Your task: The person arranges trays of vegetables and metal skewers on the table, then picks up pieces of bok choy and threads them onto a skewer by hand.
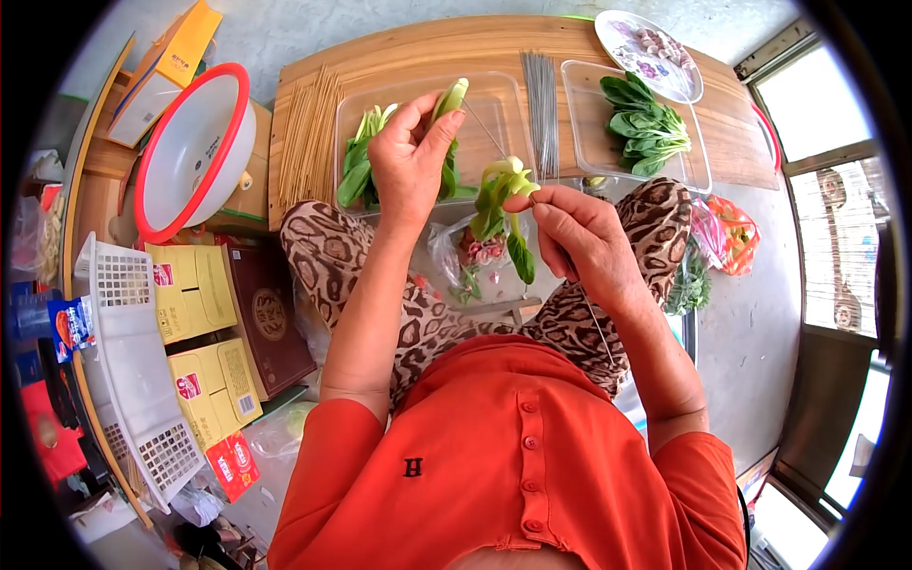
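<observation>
My left hand [410, 161] pinches a bok choy [450, 99], its pale stem end up and green leaves hanging below the fingers. A thin metal skewer [484, 128] slants between my hands, its upper end at or close to that stem; I cannot tell whether it has gone in. My right hand [584, 233] is closed around the skewer and touches another bok choy [499, 195] threaded on it. The skewer's lower part runs past my right wrist. Behind my left hand, a clear plastic tray [494, 87] holds more bok choy [356, 171].
On the wooden table [418, 47] lie bamboo skewers [306, 133], metal skewers [541, 114], a second clear tray [584, 123] with leafy greens [646, 128], and a plate [622, 38] of meat pieces. Left stand a red-rimmed basin [195, 152] and boxes [195, 294]. A bag [731, 233] sits right.
</observation>
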A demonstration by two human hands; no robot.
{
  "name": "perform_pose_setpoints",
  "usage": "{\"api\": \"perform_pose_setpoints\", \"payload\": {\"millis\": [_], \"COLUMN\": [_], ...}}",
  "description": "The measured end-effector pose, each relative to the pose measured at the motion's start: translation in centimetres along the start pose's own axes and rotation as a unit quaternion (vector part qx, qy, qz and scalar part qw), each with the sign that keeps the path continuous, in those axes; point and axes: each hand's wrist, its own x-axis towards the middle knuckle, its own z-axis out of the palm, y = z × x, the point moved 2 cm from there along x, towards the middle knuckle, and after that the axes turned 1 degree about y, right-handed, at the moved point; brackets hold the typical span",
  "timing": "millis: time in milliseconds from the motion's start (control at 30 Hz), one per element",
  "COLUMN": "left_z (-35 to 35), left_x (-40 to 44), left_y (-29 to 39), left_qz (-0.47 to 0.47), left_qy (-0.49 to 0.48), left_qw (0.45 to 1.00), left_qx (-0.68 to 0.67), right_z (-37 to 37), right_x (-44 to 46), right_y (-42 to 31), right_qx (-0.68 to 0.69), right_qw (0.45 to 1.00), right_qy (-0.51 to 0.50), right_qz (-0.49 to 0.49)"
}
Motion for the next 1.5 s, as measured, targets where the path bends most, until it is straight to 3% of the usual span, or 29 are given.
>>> {"api": "perform_pose_setpoints", "payload": {"millis": [667,833,1500], "left_z": [-0.5,-0.6,-0.7], "left_x": [-0.2,-0.2,-0.6], "left_y": [-0.3,0.8,2.5], "left_qz": [0.023,0.127,0.245], "left_qy": [0.008,0.028,0.034], "left_qw": [0.999,0.979,0.942], "left_qx": [0.046,0.156,0.227], "right_z": [0.2,0.2,0.7], "right_x": [-0.1,-0.2,-0.4], "right_y": [-0.1,0.0,-0.5], "right_qx": [-0.011,-0.006,0.010], "right_qw": [1.000,1.000,1.000], "right_qy": [0.001,-0.002,-0.002], "right_qz": [0.013,0.012,0.022]}}
